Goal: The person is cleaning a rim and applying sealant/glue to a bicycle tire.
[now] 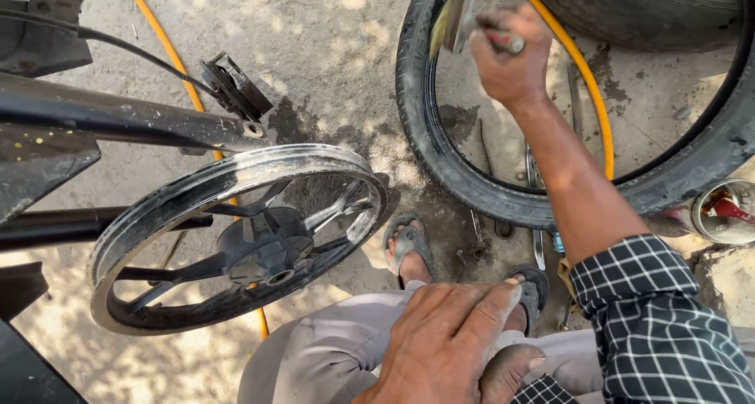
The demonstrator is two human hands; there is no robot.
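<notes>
My right hand (510, 56) is raised and grips a small brush (454, 22) with a red handle, its bristles against the inner bead of a black tyre (440, 148) lying on the ground. My left hand (448, 343) rests flat on my knee, fingers spread, holding nothing. A bare black alloy wheel rim (236, 235) hangs on the swingarm (118, 121) of a motorcycle at the left, a little away from both hands.
A yellow hose (594, 97) runs across the tyre and another stretch under the rim. Several metal tyre levers and tools (538, 243) lie by my sandalled feet (409, 250). An open tin (723, 211) stands at the right. A second tyre (645, 3) lies at the top.
</notes>
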